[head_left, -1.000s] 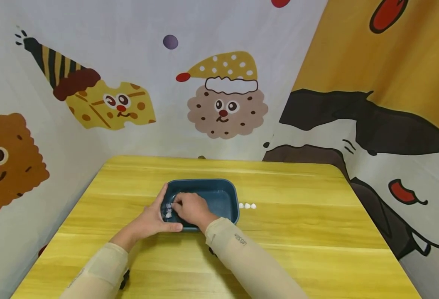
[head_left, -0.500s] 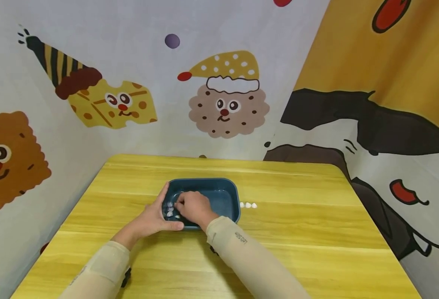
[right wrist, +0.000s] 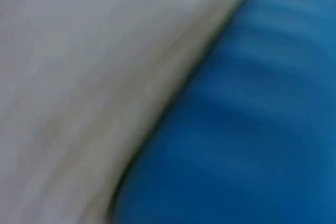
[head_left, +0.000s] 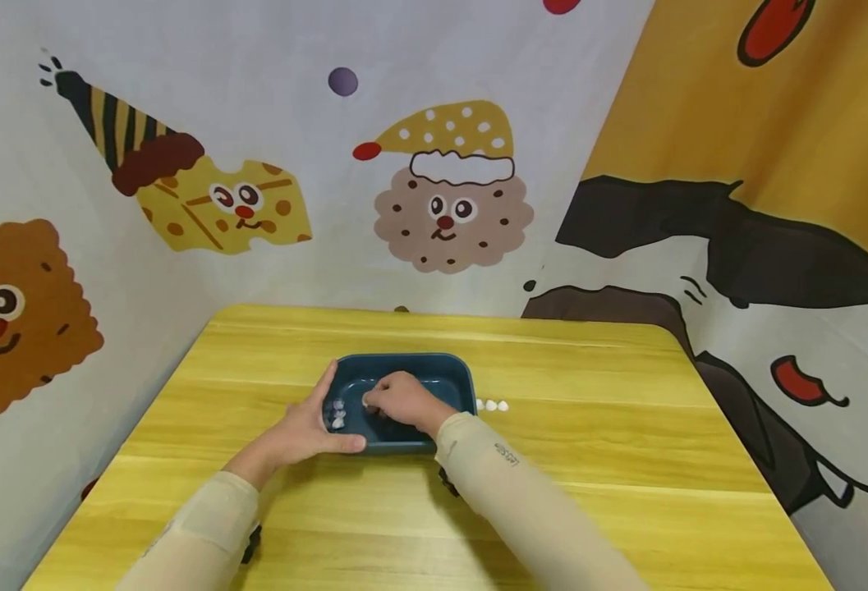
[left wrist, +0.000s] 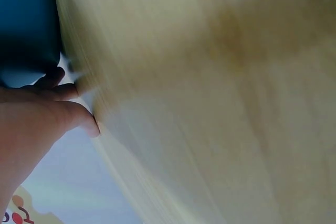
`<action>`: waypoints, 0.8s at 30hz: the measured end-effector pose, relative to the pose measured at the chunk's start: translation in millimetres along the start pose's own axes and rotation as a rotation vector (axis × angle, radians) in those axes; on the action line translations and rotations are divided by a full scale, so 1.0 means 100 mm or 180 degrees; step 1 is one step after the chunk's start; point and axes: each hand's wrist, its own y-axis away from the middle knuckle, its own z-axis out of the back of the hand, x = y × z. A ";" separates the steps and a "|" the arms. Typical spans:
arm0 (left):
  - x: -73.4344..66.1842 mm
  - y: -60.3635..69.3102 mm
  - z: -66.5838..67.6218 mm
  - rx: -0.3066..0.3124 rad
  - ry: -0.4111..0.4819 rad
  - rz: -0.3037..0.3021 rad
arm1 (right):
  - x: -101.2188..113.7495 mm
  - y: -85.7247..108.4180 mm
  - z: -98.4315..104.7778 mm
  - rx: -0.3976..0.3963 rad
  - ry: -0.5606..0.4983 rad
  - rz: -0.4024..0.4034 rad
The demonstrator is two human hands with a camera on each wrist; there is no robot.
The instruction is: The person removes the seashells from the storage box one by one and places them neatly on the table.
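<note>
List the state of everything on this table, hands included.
Tray: upright, open-topped, resting on the table.
Small pieces in the tray: clustered at its left end.
White pieces outside: lying in a row, right of the tray.
Left hand: spread against the tray's left end.
Right hand: inside the tray, apparently pinching a small pale piece.

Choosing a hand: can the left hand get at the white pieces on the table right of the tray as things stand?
Probably not directly: the left hand rests against the left end of the tray, so tray and right hand lie between it and the white pieces.
</note>
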 end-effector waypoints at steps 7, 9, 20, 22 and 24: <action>-0.02 0.01 0.00 -0.0022 -0.0026 0.0063 | -0.16 0.07 0.38 0.0162 -0.0197 -0.0750; -0.02 0.01 0.00 -0.0010 -0.0037 0.0064 | -0.21 0.07 0.41 0.0116 0.0044 -0.0799; -0.01 0.02 -0.01 -0.0043 -0.0052 0.0012 | -0.23 0.08 0.36 -0.0334 0.1515 -0.0137; 0.00 0.02 -0.01 -0.0046 -0.0052 0.0019 | -0.24 0.10 0.34 -0.0294 0.1732 0.0070; 0.01 0.02 -0.01 -0.0052 -0.0065 0.0009 | -0.25 0.12 0.32 -0.0266 0.1905 0.0257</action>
